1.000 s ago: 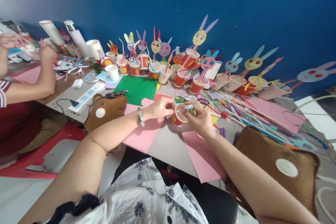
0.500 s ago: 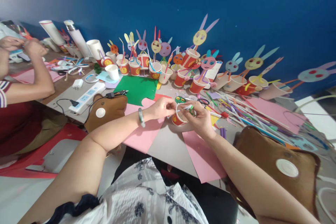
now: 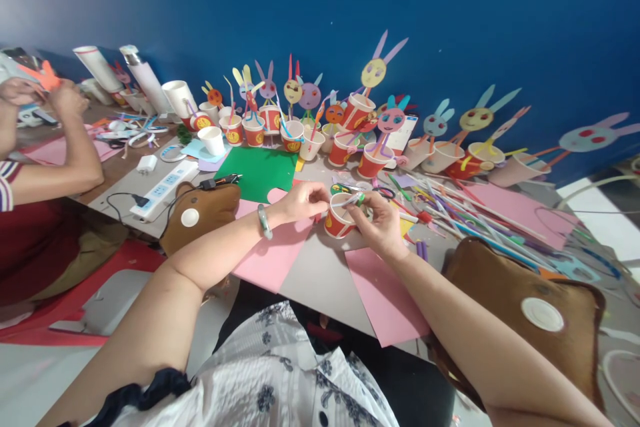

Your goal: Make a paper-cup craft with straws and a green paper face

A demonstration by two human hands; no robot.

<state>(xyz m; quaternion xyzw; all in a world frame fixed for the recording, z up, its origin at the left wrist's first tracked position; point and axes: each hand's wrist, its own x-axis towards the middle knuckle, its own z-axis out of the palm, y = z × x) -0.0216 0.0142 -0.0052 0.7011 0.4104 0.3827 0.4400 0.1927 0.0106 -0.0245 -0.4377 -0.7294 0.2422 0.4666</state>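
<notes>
My left hand (image 3: 304, 203) is closed, thumb and fingertips pinched at one end of a narrow clear strip (image 3: 344, 201) that looks like tape. The strip spans the mouth of a red and white paper cup (image 3: 340, 223) standing on the table. At its other end my right hand (image 3: 379, 223) is closed round a small whitish and green piece, partly covered by the fingers, probably the tape roll. Green-handled scissors (image 3: 343, 188) lie just behind the cup. Pink paper sheets (image 3: 385, 297) lie on the table by both forearms.
Paper cups with rabbit figures (image 3: 377, 159) line the blue wall. Straws and pipe cleaners (image 3: 465, 210) are heaped at right, near a brown cushion (image 3: 525, 320). A green sheet (image 3: 260, 170) and power strip (image 3: 165, 190) lie left. Another person's hands (image 3: 70, 99) work at far left.
More of the clear strip now shows between my hands, stretched over the cup. The co-worker's hands have shifted, with more of an orange piece showing. The whole view has turned slightly.
</notes>
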